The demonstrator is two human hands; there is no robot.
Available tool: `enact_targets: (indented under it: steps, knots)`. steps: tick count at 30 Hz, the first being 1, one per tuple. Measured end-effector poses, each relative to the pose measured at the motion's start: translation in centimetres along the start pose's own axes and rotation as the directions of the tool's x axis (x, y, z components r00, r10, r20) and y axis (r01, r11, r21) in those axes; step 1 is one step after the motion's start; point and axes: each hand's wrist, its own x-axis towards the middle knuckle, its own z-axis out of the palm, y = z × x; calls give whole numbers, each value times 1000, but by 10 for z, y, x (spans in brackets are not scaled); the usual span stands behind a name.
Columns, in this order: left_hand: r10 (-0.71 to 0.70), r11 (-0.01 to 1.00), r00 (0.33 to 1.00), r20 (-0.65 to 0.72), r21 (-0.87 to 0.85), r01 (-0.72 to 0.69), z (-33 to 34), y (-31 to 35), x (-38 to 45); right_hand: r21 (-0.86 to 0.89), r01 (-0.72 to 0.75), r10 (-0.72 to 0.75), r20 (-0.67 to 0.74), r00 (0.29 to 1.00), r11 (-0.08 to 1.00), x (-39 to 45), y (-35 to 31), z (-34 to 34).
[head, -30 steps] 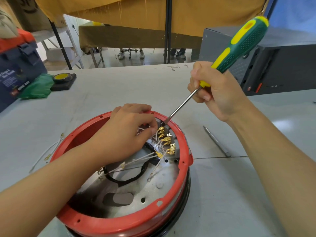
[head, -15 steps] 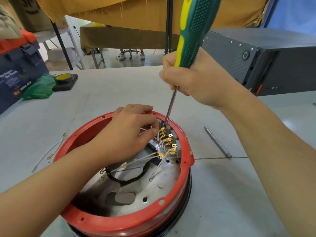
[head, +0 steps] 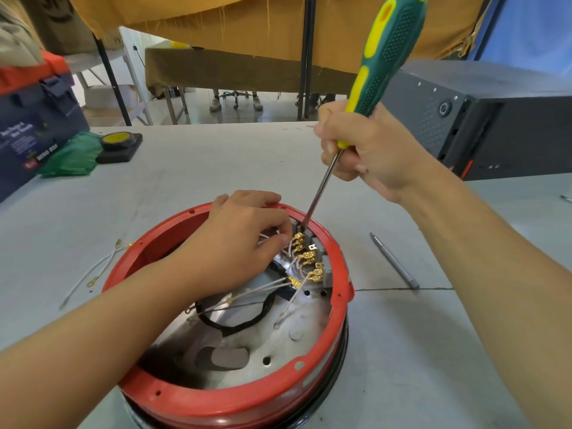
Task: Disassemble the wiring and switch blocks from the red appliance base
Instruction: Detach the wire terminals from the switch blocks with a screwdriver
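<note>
The red base (head: 235,397) sits on the near part of the grey table (head: 418,366), close to its front edge, open side up with a bare metal floor inside. Along its far right inner wall runs a row of grey switch blocks (head: 323,261) fitted with brass clips (head: 305,257), and thin white wires (head: 263,287) run from the clips down across the metal floor, over a black ring.

The left hand (head: 238,246) reaches into the base from the near left; its fingers (head: 272,241) are curled and pinch the white wires just beside the top clips. The right hand (head: 368,150) is above and behind the rim, fingers wrapped tightly round the lower handle of a green and yellow screwdriver (head: 383,60). The tool stands nearly upright, leaning a little right, with its tip down at the topmost switch block against the red rim.

A loose white wire (head: 93,270) lies on the table left of the base, and a slim grey pen (head: 394,261) lies to its right. Towards the far left corner are a roll of yellow tape (head: 119,139), a green bag (head: 72,157) and a blue toolbox (head: 34,125). A dark metal case (head: 495,125) stands at the far right edge.
</note>
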Motion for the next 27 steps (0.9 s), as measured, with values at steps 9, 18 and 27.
enact_targets:
  steps: [9,18,27]
  knots:
    - [1,1000,1000,15,10,-1,-1,-1,0,228,-82,110,-112,988,970,-2,24,-13]
    - [13,1000,1000,7,10,-13,0,-2,0,308,-63,125,-185,975,949,-13,32,-16]
    - [16,1000,1000,0,9,-16,1,-2,0,52,35,-28,-120,992,998,-16,7,-7]
